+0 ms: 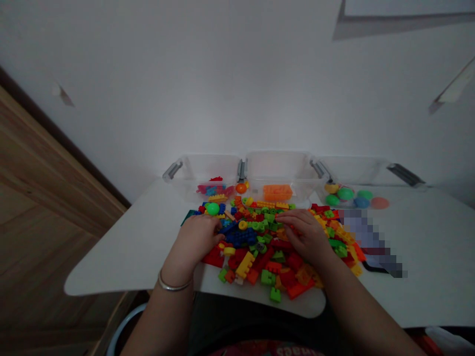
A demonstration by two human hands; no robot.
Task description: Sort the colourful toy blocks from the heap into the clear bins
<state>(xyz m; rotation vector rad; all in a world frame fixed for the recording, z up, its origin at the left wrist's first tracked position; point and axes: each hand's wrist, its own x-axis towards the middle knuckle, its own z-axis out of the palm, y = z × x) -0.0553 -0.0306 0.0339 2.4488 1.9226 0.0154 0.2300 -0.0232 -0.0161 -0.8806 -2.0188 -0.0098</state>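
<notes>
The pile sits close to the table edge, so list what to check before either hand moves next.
1. Hands placed: left hand and right hand both rest on the brick pile: ok.
2. Whether either hand grips a brick: cannot tell.
3. Edge margin: a green brick lies right at the front edge of the table: not ok.
4. Three clear bins stand open behind the pile: ok.

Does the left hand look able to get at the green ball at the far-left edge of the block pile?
Probably yes. The green ball lies exposed on the block pile, just beyond the left hand, with nothing covering it or standing between them.
</notes>
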